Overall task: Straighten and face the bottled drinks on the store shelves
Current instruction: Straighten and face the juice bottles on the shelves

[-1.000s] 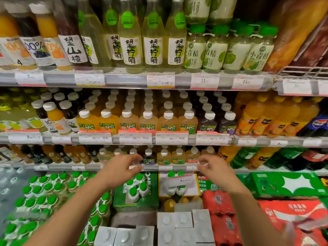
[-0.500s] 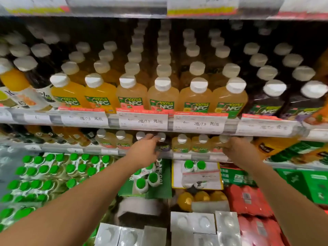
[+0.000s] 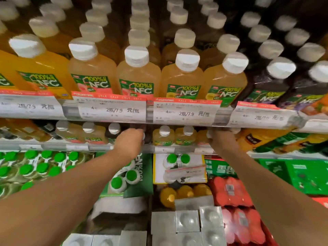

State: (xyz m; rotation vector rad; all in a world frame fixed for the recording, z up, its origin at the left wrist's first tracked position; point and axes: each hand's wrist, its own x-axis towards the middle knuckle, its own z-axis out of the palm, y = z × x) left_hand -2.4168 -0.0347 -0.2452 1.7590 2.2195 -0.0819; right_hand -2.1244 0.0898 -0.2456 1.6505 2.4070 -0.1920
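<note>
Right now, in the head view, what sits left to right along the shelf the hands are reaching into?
Pale capped bottles → left hand → two small yellow bottles → right hand → orange bottles lying down.

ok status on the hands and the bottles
Left hand on a dark bottle, lower shelf. Right hand reaching among the small bottles, grip hidden. Price tag rail overhangs both.

Above the hands, the NFC juice bottles (image 3: 139, 77) are clear, glossy plastic with matt white ribbed caps (image 3: 136, 55) and shiny printed labels. The price tags (image 3: 111, 109) look like paper behind glossy clear strips. Below the hands, green-capped bottles (image 3: 35, 167) sit in shiny plastic wrap.
</note>
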